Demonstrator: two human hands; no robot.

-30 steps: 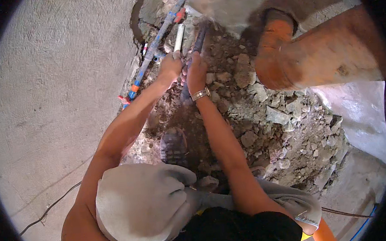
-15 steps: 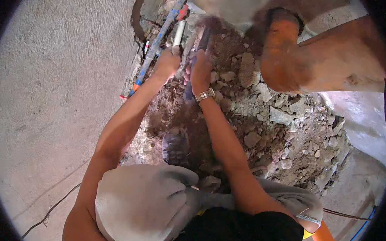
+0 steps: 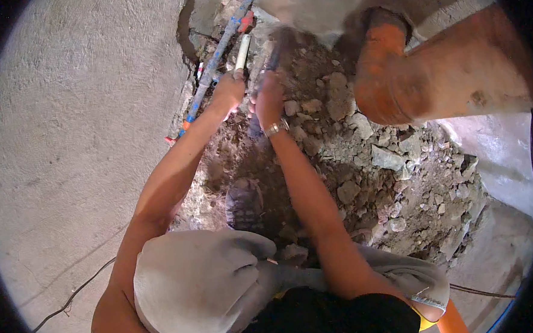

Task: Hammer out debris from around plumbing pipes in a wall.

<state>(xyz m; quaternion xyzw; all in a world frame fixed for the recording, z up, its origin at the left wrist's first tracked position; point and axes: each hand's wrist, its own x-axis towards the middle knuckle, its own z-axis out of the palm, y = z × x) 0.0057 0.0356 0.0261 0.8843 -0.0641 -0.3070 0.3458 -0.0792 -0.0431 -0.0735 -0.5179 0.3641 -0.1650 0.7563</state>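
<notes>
My left hand (image 3: 229, 91) grips white pipe (image 3: 242, 51) in trench; right hand (image 3: 268, 99) closes round dark tool (image 3: 273, 54) just beside pipe. Pipe end bared; rubble (image 3: 362, 155) right of pipe, likely much left to dig.

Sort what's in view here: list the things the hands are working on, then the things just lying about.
In hand:
- left hand on the white pipe
- right hand gripping a dark tool
- blue pipe alongside

Lying about:
- rubble in the broken trench
- big orange pipe
- thin cable on the concrete floor
</notes>
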